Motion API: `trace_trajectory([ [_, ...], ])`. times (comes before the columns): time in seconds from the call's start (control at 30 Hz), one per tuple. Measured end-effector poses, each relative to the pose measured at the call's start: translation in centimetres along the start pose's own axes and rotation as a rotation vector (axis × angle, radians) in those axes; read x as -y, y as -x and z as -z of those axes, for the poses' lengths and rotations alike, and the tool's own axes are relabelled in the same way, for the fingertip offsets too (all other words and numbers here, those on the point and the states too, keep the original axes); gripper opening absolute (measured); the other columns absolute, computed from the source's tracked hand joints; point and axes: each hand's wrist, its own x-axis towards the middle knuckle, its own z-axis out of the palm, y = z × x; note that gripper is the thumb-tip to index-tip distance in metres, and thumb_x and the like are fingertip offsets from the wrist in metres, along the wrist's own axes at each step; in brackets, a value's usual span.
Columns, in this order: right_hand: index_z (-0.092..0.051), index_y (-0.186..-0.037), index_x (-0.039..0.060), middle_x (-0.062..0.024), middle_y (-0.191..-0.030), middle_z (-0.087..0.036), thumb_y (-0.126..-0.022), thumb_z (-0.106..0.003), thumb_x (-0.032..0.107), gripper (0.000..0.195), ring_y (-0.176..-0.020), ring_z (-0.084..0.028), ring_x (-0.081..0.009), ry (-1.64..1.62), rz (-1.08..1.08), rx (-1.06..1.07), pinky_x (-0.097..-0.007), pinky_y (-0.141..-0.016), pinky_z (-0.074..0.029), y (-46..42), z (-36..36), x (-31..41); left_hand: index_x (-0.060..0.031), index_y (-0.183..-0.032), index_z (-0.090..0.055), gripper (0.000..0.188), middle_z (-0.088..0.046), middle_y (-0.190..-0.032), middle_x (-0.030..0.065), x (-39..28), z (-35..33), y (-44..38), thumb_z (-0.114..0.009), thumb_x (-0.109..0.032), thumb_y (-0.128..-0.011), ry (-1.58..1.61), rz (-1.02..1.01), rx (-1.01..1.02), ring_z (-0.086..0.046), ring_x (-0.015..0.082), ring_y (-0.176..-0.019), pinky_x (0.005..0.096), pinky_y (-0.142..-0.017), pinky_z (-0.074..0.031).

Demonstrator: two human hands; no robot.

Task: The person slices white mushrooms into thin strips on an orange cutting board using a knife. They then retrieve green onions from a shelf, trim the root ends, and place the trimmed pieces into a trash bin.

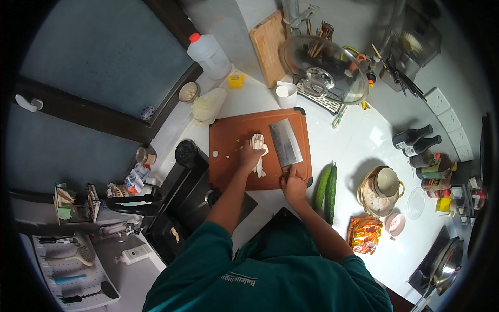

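Note:
My left hand (250, 156) is closed around a bundle of pale, cut strips (258, 141), perhaps mushroom; I cannot tell for certain. Some strips stick out past the fingers, and others lie under and beside the thumb. Beneath them is a brown cutting board (230, 175) with dark corners and a few small crumbs. On its right side a cleaver (287, 142) lies with its broad steel blade flat and pointing away from me. My right hand (294, 185) grips the cleaver's handle at the board's near edge, hiding most of it.
Two green cucumbers (326, 191) lie right of the board. Beyond its far left corner rests a pale cabbage (209, 104). A black sink (183, 195) with a faucet (132, 204) adjoins the left. Stacked bowls (386, 182) and an orange packet (365, 234) stand on the right.

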Motion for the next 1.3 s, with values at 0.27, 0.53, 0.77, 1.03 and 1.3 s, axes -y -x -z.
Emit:
trace_trajectory([
  [0.27,-0.049,-0.125,0.0015,-0.0237,-0.115,-0.064,-0.087,-0.068,0.019,0.046,-0.085,-0.071,-0.0408,0.062,0.006,-0.070,-0.0501,-0.067,-0.059,0.4,-1.3,1.8,0.0004,-0.117,-0.057,0.051,-0.069,-0.109,0.0123,5.9,2.0,0.2,-0.082,-0.005,-0.073,0.188,-0.015,0.043,-0.069,0.0218,-0.098,0.0364,-0.085,-0.054],
  [0.53,-0.055,-0.127,0.0030,-0.0181,-0.121,-0.058,-0.092,-0.057,0.013,0.037,-0.102,-0.067,-0.0339,0.402,-0.032,-0.226,-0.0422,-0.080,-0.059,1.0,-2.7,2.6,-0.0014,-0.122,-0.057,0.061,-0.062,-0.118,0.0215,4.3,0.8,2.3,-0.086,-0.021,-0.072,-0.248,-0.250,-0.088,-0.059,0.0399,-0.114,0.0482,-0.099,-0.047],
  [0.77,-0.048,-0.144,-0.0034,-0.0198,-0.127,-0.055,-0.091,-0.051,0.008,0.054,-0.122,-0.052,-0.0332,0.496,0.137,-0.371,-0.0429,-0.108,-0.042,3.8,-2.7,0.2,-0.0004,-0.130,-0.057,0.078,-0.056,-0.125,0.0227,3.5,1.3,3.8,-0.089,-0.037,-0.069,-0.379,-0.304,-0.160,-0.052,0.0416,-0.119,0.0497,-0.103,-0.043],
  [1.03,-0.043,-0.145,-0.0056,-0.0253,-0.133,-0.052,-0.080,-0.061,0.001,0.068,-0.116,-0.056,-0.0403,0.081,0.306,-0.304,-0.0451,-0.098,-0.049,13.7,4.8,0.4,-0.0028,-0.105,-0.070,0.023,-0.062,-0.129,0.0197,4.7,5.8,4.3,-0.064,-0.024,-0.097,-0.248,-0.585,-0.175,-0.058,0.0369,-0.117,0.0436,-0.103,-0.046],
  [1.3,-0.046,-0.138,0.0054,-0.0218,-0.125,-0.057,-0.090,-0.063,0.007,0.051,-0.104,-0.063,-0.0444,-0.222,0.044,-0.097,-0.0505,-0.087,-0.054,29.9,14.5,-11.5,-0.0045,-0.074,-0.060,0.028,-0.072,-0.102,0.0131,1.1,3.3,21.5,-0.081,-0.018,-0.084,-0.204,-0.434,-0.220,-0.066,0.0296,-0.099,0.0409,-0.085,-0.052],
])
